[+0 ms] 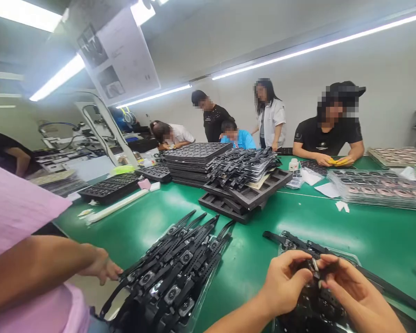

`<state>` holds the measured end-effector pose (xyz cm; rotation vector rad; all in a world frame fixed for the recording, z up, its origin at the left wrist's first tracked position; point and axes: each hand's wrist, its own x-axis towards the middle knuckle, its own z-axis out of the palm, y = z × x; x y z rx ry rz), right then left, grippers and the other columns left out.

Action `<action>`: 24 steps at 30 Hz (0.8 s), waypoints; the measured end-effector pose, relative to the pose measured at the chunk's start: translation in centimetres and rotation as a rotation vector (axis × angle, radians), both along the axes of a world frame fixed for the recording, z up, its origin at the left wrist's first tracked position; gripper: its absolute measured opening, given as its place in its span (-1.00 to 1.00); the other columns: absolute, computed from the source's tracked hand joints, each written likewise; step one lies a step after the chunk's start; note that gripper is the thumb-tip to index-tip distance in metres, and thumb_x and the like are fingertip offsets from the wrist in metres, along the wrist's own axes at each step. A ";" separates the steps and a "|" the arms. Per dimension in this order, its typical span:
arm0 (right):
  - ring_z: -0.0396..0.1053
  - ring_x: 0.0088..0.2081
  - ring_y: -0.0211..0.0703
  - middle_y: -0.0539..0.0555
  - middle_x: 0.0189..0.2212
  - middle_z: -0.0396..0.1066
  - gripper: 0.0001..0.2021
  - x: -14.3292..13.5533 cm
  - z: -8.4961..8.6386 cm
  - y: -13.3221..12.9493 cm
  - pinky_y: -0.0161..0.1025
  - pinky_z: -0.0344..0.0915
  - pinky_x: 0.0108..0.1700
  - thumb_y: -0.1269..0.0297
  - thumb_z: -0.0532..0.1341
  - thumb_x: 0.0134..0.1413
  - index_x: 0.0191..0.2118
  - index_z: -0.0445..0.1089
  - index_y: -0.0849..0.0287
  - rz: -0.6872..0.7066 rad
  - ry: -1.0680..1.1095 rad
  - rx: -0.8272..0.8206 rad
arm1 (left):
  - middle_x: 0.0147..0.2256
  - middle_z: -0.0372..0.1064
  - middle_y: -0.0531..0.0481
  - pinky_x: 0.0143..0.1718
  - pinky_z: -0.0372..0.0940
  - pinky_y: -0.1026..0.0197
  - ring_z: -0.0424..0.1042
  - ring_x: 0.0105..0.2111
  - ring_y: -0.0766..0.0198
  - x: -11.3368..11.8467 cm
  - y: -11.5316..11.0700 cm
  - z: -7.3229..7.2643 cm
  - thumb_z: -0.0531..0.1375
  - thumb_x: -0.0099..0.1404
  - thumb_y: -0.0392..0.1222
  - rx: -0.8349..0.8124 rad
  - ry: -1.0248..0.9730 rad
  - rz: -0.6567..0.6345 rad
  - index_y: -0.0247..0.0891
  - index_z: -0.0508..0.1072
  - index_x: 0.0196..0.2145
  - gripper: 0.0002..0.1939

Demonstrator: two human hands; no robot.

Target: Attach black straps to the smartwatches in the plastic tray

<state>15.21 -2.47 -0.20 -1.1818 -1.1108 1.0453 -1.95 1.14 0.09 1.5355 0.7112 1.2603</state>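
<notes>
At the lower right, my left hand [286,282] and my right hand [357,289] face each other with bent fingers. Between their fingertips they grip a small smartwatch [314,267], held on edge; my fingers cover much of it. Both hands are over a clear tray [353,257] that carries black-strapped smartwatches [327,305]. To the left of my hands lies another clear tray [208,289], heaped with smartwatches [173,293] whose sensor backs face up. A pink-sleeved co-worker's hand [106,268] touches a strap at this heap's left edge.
On the green table [249,249], stacked black foam trays [190,159] stand beyond the watches, beside a pile of strapped watches [235,169]. Clear trays of round-windowed parts [388,189] lie at the right. A printed sheet [125,55] hangs overhead. Several people sit or stand across the table.
</notes>
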 end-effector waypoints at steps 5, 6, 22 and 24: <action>0.45 -0.29 0.06 0.10 -0.34 0.52 -0.57 0.2 0.2 -0.1 -0.17 0.47 -0.26 -0.26 0.24 0.07 -0.30 0.55 0.02 -0.043 -0.196 0.051 | -0.45 0.33 0.04 -0.43 0.13 0.35 0.22 -0.52 0.44 0.6 0.1 0.8 0.43 0.10 0.16 -0.401 -0.442 -0.123 -0.34 0.54 -0.14 -0.45; 0.44 -0.31 0.03 0.09 -0.35 0.51 -0.56 -0.1 0.4 -0.2 -0.19 0.45 -0.27 -0.27 0.24 0.08 -0.31 0.54 0.03 -0.041 -0.192 0.052 | -0.45 0.32 0.04 -0.43 0.12 0.35 0.21 -0.51 0.44 0.6 0.0 0.9 0.44 0.09 0.16 -0.423 -0.458 -0.126 -0.35 0.55 -0.18 -0.47; 0.21 -0.49 -0.20 -0.07 -0.51 0.24 -0.61 -2.9 1.4 -1.1 -0.30 0.24 -0.44 -0.20 0.22 0.20 -0.30 0.33 0.06 0.002 0.092 0.052 | -0.37 0.47 -0.01 -0.29 0.36 0.21 0.48 -0.45 0.30 1.3 -1.5 1.8 0.48 0.04 0.08 -0.428 -0.289 -0.233 -0.32 0.53 -0.20 -0.50; 0.23 -0.47 -0.18 -0.08 -0.49 0.24 -0.66 -3.1 1.1 -1.3 -0.29 0.26 -0.43 -0.17 0.21 0.23 -0.22 0.32 0.01 -0.071 0.076 0.070 | -0.38 0.48 -0.01 -0.27 0.37 0.18 0.46 -0.44 0.27 1.4 -1.6 2.0 0.49 0.01 0.10 -0.420 -0.250 -0.211 -0.31 0.56 -0.22 -0.50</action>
